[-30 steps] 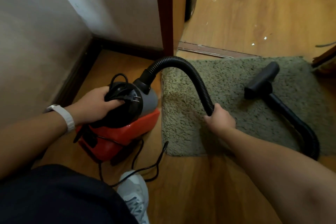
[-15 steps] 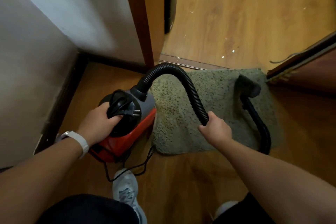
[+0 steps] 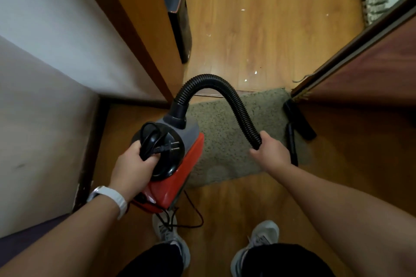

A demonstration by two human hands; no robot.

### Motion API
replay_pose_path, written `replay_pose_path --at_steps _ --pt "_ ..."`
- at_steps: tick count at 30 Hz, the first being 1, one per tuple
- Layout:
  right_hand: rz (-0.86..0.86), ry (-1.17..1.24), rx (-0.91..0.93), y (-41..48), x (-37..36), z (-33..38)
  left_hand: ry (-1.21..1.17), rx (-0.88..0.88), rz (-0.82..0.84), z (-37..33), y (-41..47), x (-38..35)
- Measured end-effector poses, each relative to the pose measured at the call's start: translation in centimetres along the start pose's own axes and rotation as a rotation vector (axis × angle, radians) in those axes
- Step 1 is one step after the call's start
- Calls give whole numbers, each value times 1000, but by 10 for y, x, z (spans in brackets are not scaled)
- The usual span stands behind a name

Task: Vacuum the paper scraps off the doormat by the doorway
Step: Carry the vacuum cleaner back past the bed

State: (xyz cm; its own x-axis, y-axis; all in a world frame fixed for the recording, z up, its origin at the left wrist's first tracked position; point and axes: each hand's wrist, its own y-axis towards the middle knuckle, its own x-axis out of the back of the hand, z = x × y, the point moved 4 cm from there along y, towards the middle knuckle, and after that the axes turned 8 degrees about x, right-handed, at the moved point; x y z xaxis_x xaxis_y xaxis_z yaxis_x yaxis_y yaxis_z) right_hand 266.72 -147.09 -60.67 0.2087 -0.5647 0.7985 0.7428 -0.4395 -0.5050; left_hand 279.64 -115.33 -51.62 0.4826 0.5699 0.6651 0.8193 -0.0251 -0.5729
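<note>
Your fingers (image 3: 146, 159) of the left hand (image 3: 132, 171) grip the black cord bundle (image 3: 153, 141) on the red and grey plastic canister vacuum (image 3: 177, 177); your right hand (image 3: 272, 153) is closed round the ribbed black hose (image 3: 227, 92). The shaggy grey-green doormat (image 3: 225, 141) lies at the doorway; white paper scraps (image 3: 255, 72) show on the wooden floor (image 3: 258, 18) beyond. You are preparing, I think: next unwind the cord and plug in.

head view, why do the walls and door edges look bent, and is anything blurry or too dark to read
Head view: wide-angle distortion bows the door and wall lines outward; dim, warm light, no glare; forearms at the bottom edge look stretched and soft; the nozzle on the doormat sits in shadow under the door, detail lost; left hand and right hand are fairly sharp.
</note>
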Motion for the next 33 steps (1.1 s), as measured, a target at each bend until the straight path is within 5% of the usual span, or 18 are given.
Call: replay_pose_path --at_steps 10,21,33 --pt "-27 66 -37 -77 117 -17 -22 -43 72 -77 -91 25" --pt "-358 180 -188 -194 273 -31 -25 -266 185 -181 -180 77" --pt "-619 471 -431 -357 350 -20 51 -555 320 -289 -261 106"
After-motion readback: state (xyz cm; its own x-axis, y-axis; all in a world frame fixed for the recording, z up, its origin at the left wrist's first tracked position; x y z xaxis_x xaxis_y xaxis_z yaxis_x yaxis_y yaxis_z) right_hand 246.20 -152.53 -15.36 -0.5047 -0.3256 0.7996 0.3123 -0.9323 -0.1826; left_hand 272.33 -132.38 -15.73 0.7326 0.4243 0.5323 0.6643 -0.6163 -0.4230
